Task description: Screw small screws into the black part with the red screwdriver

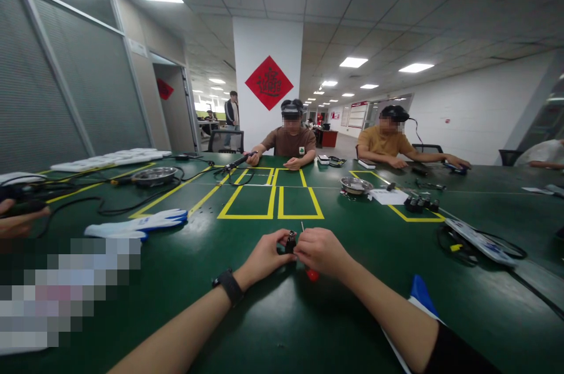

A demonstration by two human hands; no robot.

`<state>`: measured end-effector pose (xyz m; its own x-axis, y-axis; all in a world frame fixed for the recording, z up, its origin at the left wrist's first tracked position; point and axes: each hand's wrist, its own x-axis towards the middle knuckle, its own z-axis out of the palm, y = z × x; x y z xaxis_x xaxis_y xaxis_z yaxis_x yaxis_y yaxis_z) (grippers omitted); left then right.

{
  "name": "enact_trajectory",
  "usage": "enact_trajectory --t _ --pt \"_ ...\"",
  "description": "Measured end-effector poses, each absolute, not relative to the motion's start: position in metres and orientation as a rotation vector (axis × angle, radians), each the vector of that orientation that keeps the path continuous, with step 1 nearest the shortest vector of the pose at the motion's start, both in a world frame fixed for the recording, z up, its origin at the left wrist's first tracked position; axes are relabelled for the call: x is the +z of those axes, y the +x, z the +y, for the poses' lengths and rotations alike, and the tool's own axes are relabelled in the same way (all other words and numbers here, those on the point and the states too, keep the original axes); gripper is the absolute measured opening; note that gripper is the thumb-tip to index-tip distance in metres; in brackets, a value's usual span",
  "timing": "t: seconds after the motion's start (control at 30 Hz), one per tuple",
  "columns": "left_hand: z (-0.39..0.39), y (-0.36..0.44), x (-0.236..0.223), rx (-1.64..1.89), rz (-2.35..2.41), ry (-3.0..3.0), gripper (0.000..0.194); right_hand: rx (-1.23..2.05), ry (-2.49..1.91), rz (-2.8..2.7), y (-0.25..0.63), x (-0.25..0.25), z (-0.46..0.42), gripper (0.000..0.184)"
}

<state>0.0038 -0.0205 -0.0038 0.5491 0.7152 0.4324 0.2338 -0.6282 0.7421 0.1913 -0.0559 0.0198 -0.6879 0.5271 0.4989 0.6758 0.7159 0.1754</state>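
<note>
Both my hands meet over the green table [273, 315] in front of me. My left hand [265, 257] is closed in a pinch on a small black part [291, 241] held between the two hands. My right hand [321, 252] is closed round a screwdriver with a red handle [312, 275]; its thin shaft sticks up past the fingers beside the black part. A dark watch sits on my left wrist [230, 285].
White and blue gloves [141, 223] lie to the left. Yellow tape boxes [273, 201], metal bowls [355, 185], black parts [420, 204], a power strip [478, 240] and cables lie farther out. Two people sit across the table; another person's hand shows at far left [17, 218].
</note>
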Motion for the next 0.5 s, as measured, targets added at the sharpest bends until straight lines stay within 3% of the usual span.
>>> enact_trajectory --t 0.27,0.5 --pt "-0.0163 0.0047 -0.0100 1.001 0.807 2.140 0.029 -0.597 -0.919 -2.584 0.1882 0.0250 -0.0610 0.016" --pt "-0.0156 0.0032 -0.0101 0.976 0.842 2.186 0.029 -0.439 -1.029 -2.460 0.1892 0.0207 -0.0592 0.010"
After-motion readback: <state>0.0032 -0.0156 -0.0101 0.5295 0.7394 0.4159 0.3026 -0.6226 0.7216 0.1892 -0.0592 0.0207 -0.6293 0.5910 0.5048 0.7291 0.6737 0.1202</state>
